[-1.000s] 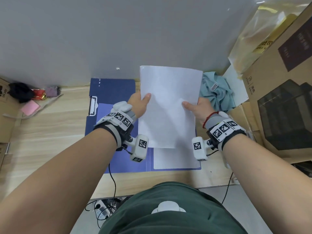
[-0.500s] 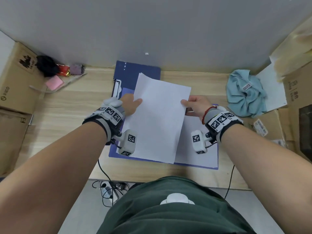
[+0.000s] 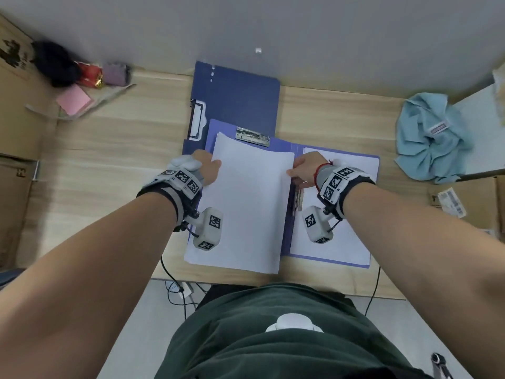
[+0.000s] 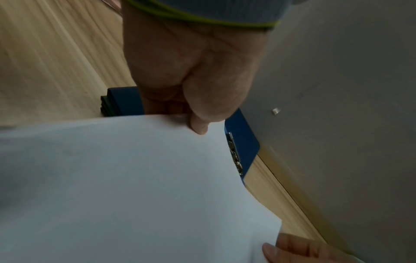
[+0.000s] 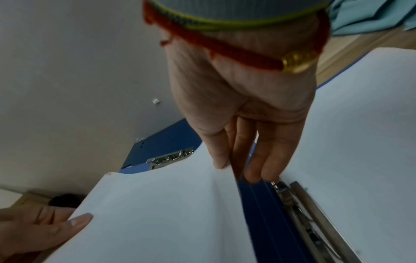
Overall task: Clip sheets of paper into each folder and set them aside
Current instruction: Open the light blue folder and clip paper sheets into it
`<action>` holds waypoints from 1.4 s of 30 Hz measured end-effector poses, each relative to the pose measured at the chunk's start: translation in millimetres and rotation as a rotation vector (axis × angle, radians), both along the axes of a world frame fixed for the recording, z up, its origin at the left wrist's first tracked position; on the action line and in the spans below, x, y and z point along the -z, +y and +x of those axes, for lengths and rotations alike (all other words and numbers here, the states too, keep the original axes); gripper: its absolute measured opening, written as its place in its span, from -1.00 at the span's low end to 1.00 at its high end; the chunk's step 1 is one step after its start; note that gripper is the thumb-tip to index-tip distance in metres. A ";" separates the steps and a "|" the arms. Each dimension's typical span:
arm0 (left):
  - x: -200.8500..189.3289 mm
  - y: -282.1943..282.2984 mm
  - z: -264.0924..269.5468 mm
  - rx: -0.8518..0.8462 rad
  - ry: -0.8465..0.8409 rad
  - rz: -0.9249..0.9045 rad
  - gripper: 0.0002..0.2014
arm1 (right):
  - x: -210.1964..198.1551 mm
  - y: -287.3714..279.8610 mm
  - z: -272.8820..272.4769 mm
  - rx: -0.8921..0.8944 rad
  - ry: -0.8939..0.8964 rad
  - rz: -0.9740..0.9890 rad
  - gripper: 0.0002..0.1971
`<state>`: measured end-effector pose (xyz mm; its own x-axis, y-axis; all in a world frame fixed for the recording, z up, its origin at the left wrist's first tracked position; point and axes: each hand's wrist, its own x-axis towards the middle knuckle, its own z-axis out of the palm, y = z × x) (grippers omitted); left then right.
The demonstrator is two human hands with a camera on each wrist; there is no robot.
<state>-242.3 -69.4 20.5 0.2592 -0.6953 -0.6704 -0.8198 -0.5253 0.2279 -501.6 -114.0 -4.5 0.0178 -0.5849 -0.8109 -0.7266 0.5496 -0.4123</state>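
A white sheaf of paper (image 3: 246, 203) lies low over the left half of an open blue folder (image 3: 287, 220) on the wooden desk. My left hand (image 3: 209, 169) pinches the paper's left edge (image 4: 157, 178), thumb on top. My right hand (image 3: 303, 168) pinches the right edge (image 5: 168, 213) between thumb and fingers. A metal top clip (image 3: 252, 136) shows just beyond the paper's far edge. Another sheet (image 3: 341, 242) lies on the folder's right half beside a metal side clip (image 3: 298, 198). A darker blue folder (image 3: 240, 97) lies underneath, farther back.
A crumpled teal cloth (image 3: 431, 138) lies at the desk's right. Cardboard boxes (image 3: 13, 105) stand on the left, with a pink pad (image 3: 73, 100) and small items near the wall. More boxes (image 3: 470, 203) stand on the right. Cables (image 3: 175, 285) hang below the desk's front edge.
Both hands have lowered the paper from upright in the air and shifted it left, down over the folder's left half. The head view has swung left and down.
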 end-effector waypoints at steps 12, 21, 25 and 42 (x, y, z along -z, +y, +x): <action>11.0 -11.4 27.1 -0.053 0.039 -0.045 -0.77 | -8.2 -66.1 85.3 -0.198 -0.019 -0.292 -0.67; 21.7 -11.7 36.6 -0.051 0.064 -0.021 -0.77 | 4.6 -78.4 118.7 -0.406 0.103 -0.255 -0.56; 30.3 -12.0 38.7 -0.078 0.073 0.000 -0.77 | 8.6 -81.4 129.2 -0.462 0.153 -0.247 -0.73; 53.3 -13.7 37.9 -0.179 0.097 0.046 -0.77 | 22.2 -84.1 136.9 -0.169 0.119 -0.194 -0.96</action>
<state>-204.4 -83.1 -32.8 0.3085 -0.6124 -0.7279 -0.6882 -0.6719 0.2737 -364.7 -198.2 -26.7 0.0391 -0.7263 -0.6863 -0.8507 0.3361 -0.4041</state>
